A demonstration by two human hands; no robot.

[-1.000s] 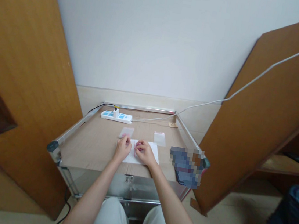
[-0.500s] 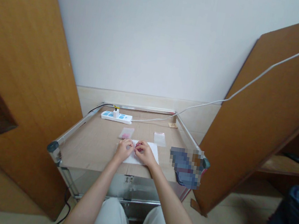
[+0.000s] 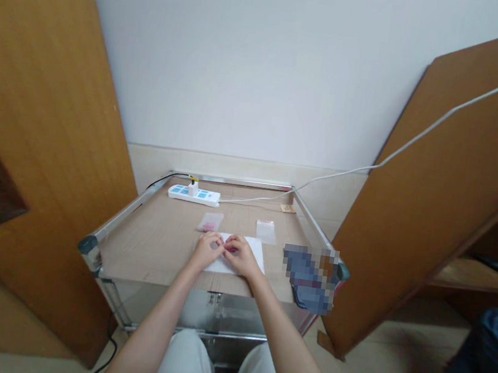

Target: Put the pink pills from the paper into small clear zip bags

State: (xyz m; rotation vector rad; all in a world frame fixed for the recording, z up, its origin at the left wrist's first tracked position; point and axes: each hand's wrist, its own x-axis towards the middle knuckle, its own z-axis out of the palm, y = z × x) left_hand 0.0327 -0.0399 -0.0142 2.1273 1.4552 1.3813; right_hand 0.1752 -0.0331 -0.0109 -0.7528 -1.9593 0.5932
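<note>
Over a white sheet (image 3: pixel 257 250) on the cardboard-covered table, my left hand (image 3: pixel 206 251) and my right hand (image 3: pixel 241 256) meet fingertip to fingertip. My right fingers are curled round a small dark-pink thing (image 3: pixel 231 249), mostly hidden, whose kind I cannot make out. The left thumb and index finger are pinched together against it; whatever they grip is too small to name. Just beyond my left hand lies a small clear bag with pink pieces (image 3: pixel 211 224). Another clear bag (image 3: pixel 265 231), pale and flat, lies past my right hand.
A white power strip (image 3: pixel 194 195) with a plug sits at the back left, its white cable (image 3: pixel 334 177) rising to the right. A blurred-out dark item (image 3: pixel 307 280) lies at the right edge. Wooden panels flank the table. Someone's dark-clad leg (image 3: pixel 486 362) shows at far right.
My fingers have shifted very slightly, and less of the dark-pink thing shows in my right hand. The table items stay put.
</note>
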